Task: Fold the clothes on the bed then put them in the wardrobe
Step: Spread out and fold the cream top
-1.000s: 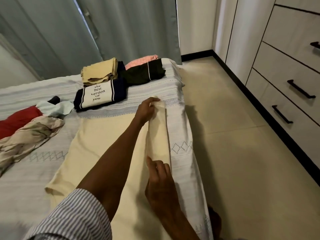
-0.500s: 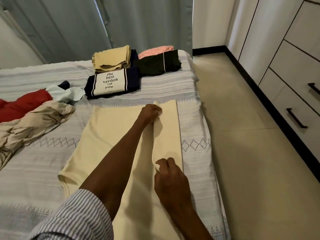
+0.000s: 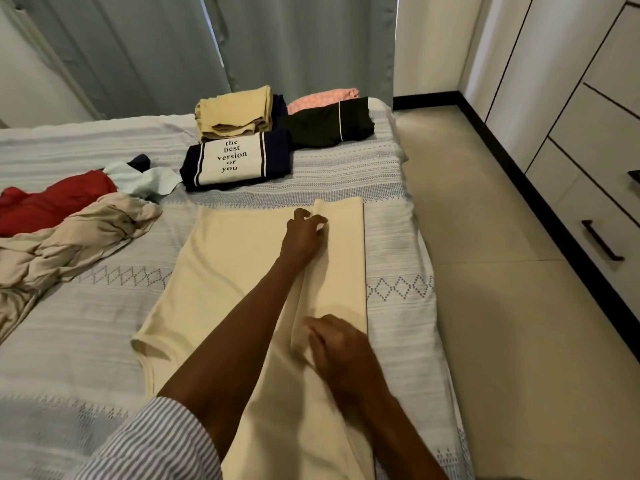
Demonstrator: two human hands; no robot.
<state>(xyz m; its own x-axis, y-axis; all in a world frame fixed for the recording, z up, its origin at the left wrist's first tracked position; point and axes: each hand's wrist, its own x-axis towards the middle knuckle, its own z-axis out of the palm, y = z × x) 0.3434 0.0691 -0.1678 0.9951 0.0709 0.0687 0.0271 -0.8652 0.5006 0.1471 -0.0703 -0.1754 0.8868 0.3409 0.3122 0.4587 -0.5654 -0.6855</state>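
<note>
A cream garment (image 3: 225, 271) lies spread flat on the bed (image 3: 398, 306). Its right side is folded over into a long strip (image 3: 343, 258). My left hand (image 3: 303, 235) pinches the strip's inner edge at the far end. My right hand (image 3: 339, 344) grips the same edge at the near end. A crumpled beige garment (image 3: 69, 244), a red one (image 3: 52, 202) and a pale blue one (image 3: 145, 178) lie unfolded at the left. The wardrobe's drawer fronts (image 3: 595, 188) with dark handles stand at the right.
Folded clothes sit at the far end of the bed: a yellow piece (image 3: 232, 112), a navy shirt with printed words (image 3: 235, 159), a black piece (image 3: 329, 124) and a pink one (image 3: 322, 97). Grey curtains (image 3: 277, 39) hang behind. A tiled floor (image 3: 485, 306) separates bed and wardrobe.
The lifted right side of the cream garment has been brought over and laid down flat as a strip. Both hands lowered with it. The camera shifted slightly left.
</note>
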